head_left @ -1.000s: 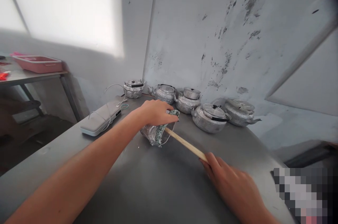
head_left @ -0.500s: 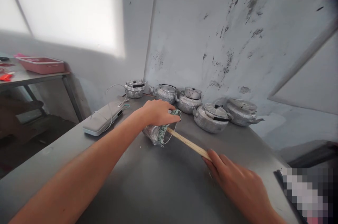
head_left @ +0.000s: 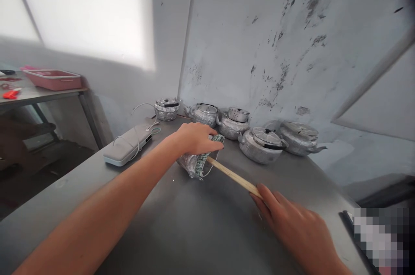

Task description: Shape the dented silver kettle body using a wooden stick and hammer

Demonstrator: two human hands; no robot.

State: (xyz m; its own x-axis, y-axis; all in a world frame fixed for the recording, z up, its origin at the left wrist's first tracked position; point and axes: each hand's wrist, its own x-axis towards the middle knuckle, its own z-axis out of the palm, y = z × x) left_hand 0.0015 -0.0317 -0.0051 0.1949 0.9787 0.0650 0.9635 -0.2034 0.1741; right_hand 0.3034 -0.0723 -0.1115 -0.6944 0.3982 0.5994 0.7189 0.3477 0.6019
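On the metal table lies a silvery, dented pot (head_left: 188, 166), tipped on its side with its mouth facing right. My left hand (head_left: 198, 138) is wrapped over its top and hides much of it. Green-and-white patterned material (head_left: 201, 163) shows at the mouth, and a thin pale wire loop (head_left: 211, 168) hangs beside it. My right hand (head_left: 288, 219) is closed round the near end of a wooden stick (head_left: 233, 175). The stick's far end reaches the mouth; its tip is hidden there.
Several silvery kettles stand along the wall, among them a lidded kettle (head_left: 262, 147) and a spouted kettle (head_left: 300, 139). A grey case (head_left: 125, 147) with a white cable lies on the table (head_left: 181, 227) at left. A pink basket (head_left: 53, 80) sits on another table.
The whole view has shifted slightly, so everything appears a little further right. Both hands keep their hold on the pot and stick, with no clear movement of either.
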